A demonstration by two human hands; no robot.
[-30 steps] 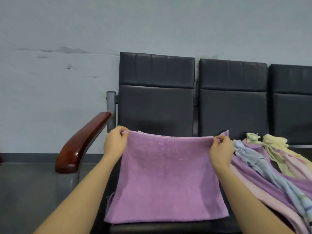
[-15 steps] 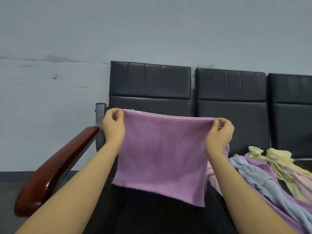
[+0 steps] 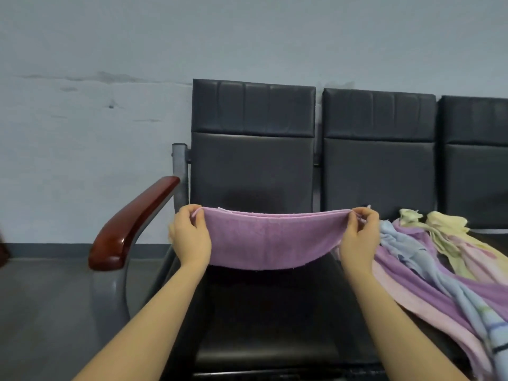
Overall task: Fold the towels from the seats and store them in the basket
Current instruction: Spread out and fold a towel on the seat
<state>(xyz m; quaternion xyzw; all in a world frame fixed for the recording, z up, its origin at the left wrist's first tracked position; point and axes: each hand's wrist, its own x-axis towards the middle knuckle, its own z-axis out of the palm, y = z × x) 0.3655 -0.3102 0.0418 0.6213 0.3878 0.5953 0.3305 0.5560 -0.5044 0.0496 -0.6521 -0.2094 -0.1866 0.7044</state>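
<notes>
The purple towel (image 3: 270,239) hangs between your two hands at the centre of the frame, and it now shows as a much shorter band than half a second ago, when a long panel hung from the same top edge; judging by that, you have doubled it over again, so this towel is close to folded. It has also come down from in front of the backrest to just above the dark seat (image 3: 264,312). Your left hand (image 3: 191,237) pinches the left end of the top edge, thumb toward you, fingers curled behind the cloth. Your right hand (image 3: 357,237) pinches the right end the same way, with layered edges showing at its fingertips. Both forearms reach forward from the lower corners, roughly level, wrists straight, and the towel sags slightly in a shallow curve between them. To the right, the unfolded towels (image 3: 439,270), purple, blue, pink and yellow, lie strewn across the next seat toward the lower right. The wooden armrest (image 3: 132,224) sits at middle left. No basket is in view, so storing is not yet done.
</notes>
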